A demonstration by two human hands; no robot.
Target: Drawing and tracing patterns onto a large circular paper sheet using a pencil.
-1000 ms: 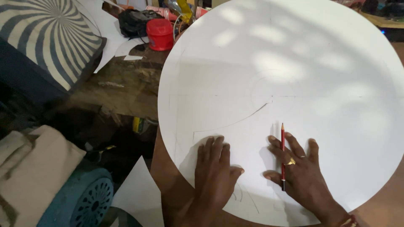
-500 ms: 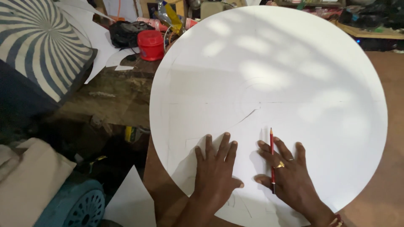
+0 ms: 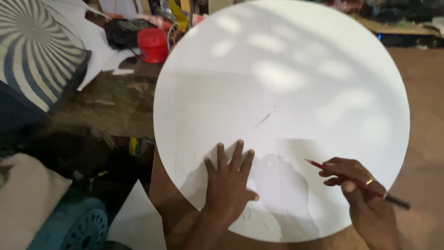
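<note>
A large white round board (image 3: 286, 83) fills the middle of the view, with faint pencil lines near its centre. My left hand (image 3: 229, 183) lies flat on its lower part, fingers spread, pressing down a white paper template (image 3: 222, 162). My right hand (image 3: 360, 194) hovers over the board's lower right edge and grips a red pencil (image 3: 319, 165), whose tip points left toward the board's middle. A ring sits on one finger of that hand.
A red plastic tub (image 3: 152, 45) and dark clutter stand at the back left. A striped spiral-pattern panel (image 3: 32, 51) leans at the far left. A blue perforated stool (image 3: 74, 229), a cloth bundle (image 3: 23, 203) and a white offcut (image 3: 138, 217) lie at lower left. Brown floor shows on the right.
My right hand has lifted off the board and moved right, now gripping the pencil in writing hold. The left hand stays flat on the template. The view has shifted.
</note>
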